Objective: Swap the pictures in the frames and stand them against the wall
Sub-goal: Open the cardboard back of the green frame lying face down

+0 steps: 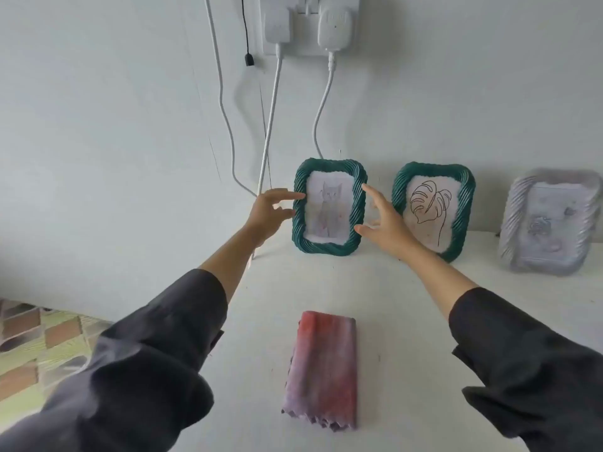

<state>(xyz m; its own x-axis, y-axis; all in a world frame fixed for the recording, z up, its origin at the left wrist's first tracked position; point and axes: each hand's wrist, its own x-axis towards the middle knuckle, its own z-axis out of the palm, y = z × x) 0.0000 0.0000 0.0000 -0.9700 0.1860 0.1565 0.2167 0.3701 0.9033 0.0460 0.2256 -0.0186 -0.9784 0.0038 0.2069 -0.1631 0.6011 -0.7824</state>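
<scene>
Grey frame (551, 223) blurry, cut off at right; leaf frame (434, 208) partly behind right hand (383, 220). Cat frame (329, 207) stands on counter (401, 321) (against wall (130, 125)) between both hands; left hand (269, 212) touches its edge, both spread, gripping nothing.

At the counter's (391, 321) back right the pale frame (515, 216) is cut off, its drawing (543, 228) too blurred to read. The right hand (388, 225) hides part of the leaf frame (466, 203).
</scene>
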